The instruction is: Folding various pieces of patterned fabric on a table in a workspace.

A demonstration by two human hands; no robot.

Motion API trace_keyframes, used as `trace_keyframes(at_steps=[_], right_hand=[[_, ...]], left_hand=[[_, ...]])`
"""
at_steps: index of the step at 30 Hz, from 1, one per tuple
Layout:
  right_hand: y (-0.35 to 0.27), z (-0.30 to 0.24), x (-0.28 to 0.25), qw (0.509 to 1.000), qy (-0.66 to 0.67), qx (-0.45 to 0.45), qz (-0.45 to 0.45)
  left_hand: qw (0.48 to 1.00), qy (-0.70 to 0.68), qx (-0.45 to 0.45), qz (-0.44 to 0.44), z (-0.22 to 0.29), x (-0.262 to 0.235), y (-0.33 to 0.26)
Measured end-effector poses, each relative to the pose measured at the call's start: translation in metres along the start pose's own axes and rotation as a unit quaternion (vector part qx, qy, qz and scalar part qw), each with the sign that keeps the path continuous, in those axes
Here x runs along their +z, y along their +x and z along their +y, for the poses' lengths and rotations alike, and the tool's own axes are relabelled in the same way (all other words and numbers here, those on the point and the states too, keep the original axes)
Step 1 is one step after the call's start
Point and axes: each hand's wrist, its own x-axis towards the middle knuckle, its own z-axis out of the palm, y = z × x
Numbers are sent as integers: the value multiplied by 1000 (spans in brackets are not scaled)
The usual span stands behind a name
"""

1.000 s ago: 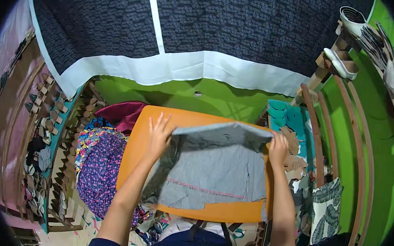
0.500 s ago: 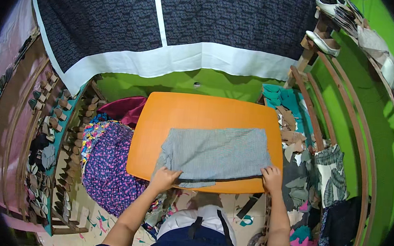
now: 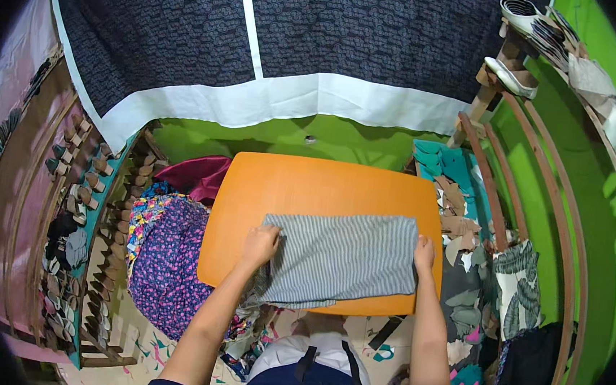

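A grey, finely striped cloth [image 3: 342,260] lies folded in a rough rectangle on an orange table [image 3: 323,183]. At its left edge, close to the far left corner, my left hand [image 3: 261,245] is closed with curled fingers on the fabric. My right hand [image 3: 425,252] grips the right edge, a little below the far right corner. Light creases run across the cloth, and its near left part hangs over the table's front edge.
Patterned purple fabric [image 3: 172,261] is piled left of the table. Wooden racks with shoe forms [image 3: 104,249] stand farther left. On the right, a shelf holds grey and teal scraps [image 3: 462,299], beside wooden rails [image 3: 541,167]. Dark curtains [image 3: 169,29] hang behind.
Both hands have moved away from me, from the cloth's near corners up along its sides. The cloth looks flatter and straighter, and the view has shifted slightly.
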Motion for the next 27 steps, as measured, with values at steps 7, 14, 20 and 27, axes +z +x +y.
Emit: trace_keyframes(at_steps=[7, 14, 20, 27], right_hand=[[70, 1, 35, 990, 128, -51, -13], [108, -62, 44, 991, -120, -9, -54], [160, -145, 63, 983, -88, -154, 41], [45, -175, 101, 927, -37, -366, -77]], left_hand=[[1000, 11, -10, 25, 0, 55, 57], [992, 89, -82, -20, -11, 73, 59], [970, 12, -231, -74, -5, 80, 65], [971, -27, -217, -98, -10, 55, 53]])
